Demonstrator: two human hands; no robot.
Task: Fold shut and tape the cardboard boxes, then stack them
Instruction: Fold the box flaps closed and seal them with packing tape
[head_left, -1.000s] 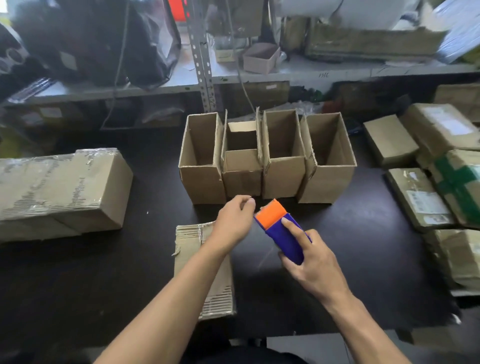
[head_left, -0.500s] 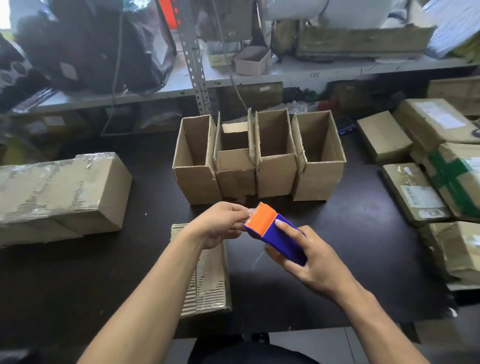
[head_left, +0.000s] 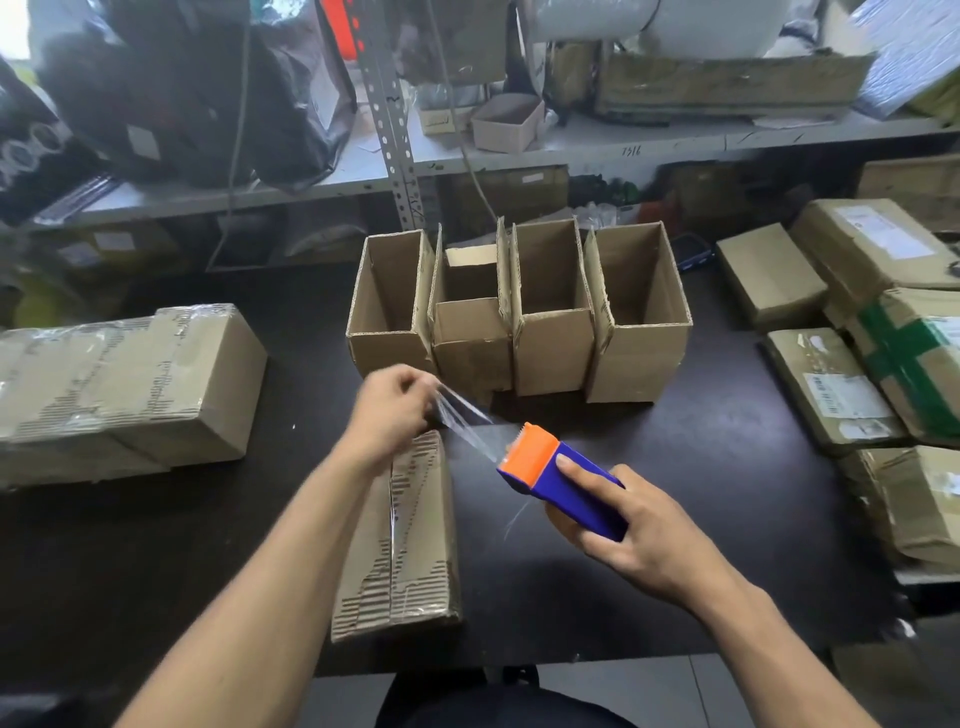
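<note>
My right hand (head_left: 631, 530) grips a blue tape dispenser (head_left: 563, 486) with an orange head, held above the black table (head_left: 727, 467). My left hand (head_left: 387, 415) pinches the end of the clear tape strip (head_left: 467, 418), stretched taut between hand and dispenser. Under my left forearm lies a closed, worn cardboard box (head_left: 405, 540) on the table. Behind it stands a row of several open cardboard boxes (head_left: 519, 312), their tops unfolded.
A large taped box (head_left: 114, 384) lies at the left. Several sealed parcels (head_left: 857, 338) are piled at the right edge of the table. A metal shelf (head_left: 571, 150) with bags and cartons runs along the back.
My left hand has pulled a strip of clear tape out of the dispenser, up and to the left. My right hand with the dispenser has shifted right and a little lower.
</note>
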